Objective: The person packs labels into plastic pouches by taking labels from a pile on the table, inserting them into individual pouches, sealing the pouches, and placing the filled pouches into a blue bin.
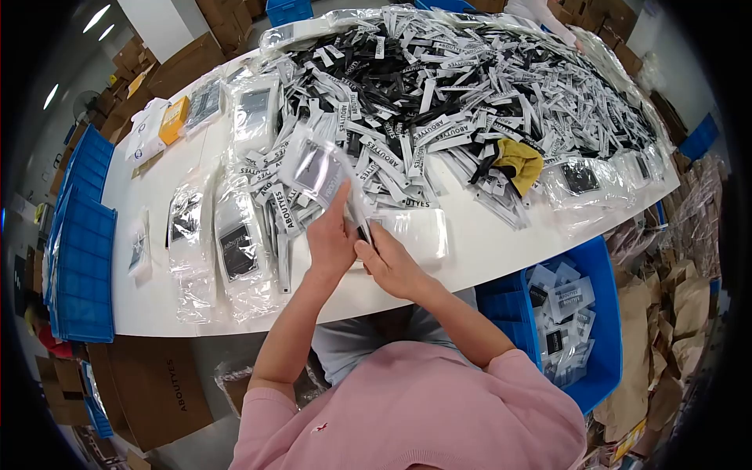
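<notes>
My left hand (333,239) is closed on a clear plastic bag (317,168) with dark and white printing, tilted above the table. Close beside it, my right hand (385,262) pinches the bag's lower end, where a narrow dark strip shows between the hands. Under and behind my hands lies a stack of clear bags (415,235) at the table's front edge. Beyond them spreads a large heap of white and black packets (450,117) printed ABOUTYES.
Stacks of clear bags (235,243) lie left on the white table (313,313). A yellow cloth (518,163) rests on the heap's right side. A blue bin (603,313) holding filled bags stands below right; blue crates (82,258) stand left. Another person's arm (544,16) reaches in at the back.
</notes>
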Tool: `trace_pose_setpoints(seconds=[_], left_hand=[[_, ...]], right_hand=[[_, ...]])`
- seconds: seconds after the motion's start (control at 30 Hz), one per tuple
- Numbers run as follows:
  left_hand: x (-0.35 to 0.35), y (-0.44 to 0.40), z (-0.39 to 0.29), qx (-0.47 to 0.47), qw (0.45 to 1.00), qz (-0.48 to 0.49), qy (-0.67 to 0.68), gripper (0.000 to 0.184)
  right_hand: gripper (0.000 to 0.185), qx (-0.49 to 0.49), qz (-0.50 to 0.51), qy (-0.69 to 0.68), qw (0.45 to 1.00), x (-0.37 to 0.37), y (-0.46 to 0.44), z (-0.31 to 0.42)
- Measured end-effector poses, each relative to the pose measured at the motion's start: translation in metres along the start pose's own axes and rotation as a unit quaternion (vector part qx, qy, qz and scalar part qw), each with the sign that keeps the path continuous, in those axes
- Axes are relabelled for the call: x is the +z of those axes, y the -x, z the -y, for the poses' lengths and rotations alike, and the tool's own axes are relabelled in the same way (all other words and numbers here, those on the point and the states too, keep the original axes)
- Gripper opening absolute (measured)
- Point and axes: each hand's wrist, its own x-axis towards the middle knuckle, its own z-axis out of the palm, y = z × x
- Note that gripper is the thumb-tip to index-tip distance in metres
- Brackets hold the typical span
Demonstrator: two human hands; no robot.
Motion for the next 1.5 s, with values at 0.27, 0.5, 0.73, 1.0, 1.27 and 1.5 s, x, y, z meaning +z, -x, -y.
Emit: trace_pose_setpoints(seconds=[0.27, 0.5, 0.73, 1.0, 1.27, 1.5], left_hand=[[0.0, 0.021, -0.01, 0.123, 0.99, 0.05, -0.043, 0.075], [-0.002, 0.028, -0.031, 0.138, 0.979, 0.124, -0.08, 0.073], [-0.047, -0.027, -0.024, 0.27, 0.939, 0.165, -0.132, 0.07], [-0.055, -0.044, -0.022, 0.094, 0.944, 0.305, -0.084, 0.01], [-0.035, -0.017, -0.006, -0.028, 0.935, 0.338, 0.103, 0.023], [-0.039, -0.005, 0.007, -0.017, 0.967, 0.218, 0.132, 0.014]], right_hand=[[0.016, 0.063, -0.087, 0.017, 0.994, -0.01, 0.005, 0.002], [0.009, -0.033, -0.145, 0.065, 0.987, -0.017, -0.006, -0.033], [0.014, -0.031, -0.047, 0.036, 0.998, -0.028, -0.006, -0.033], [0.018, 0.099, 0.01, -0.133, 0.986, -0.044, -0.002, -0.015], [0.021, 0.023, -0.017, 0.032, 0.999, -0.034, 0.003, -0.012], [0.013, 0.033, 0.02, 0.114, 0.993, -0.041, 0.012, 0.008]])
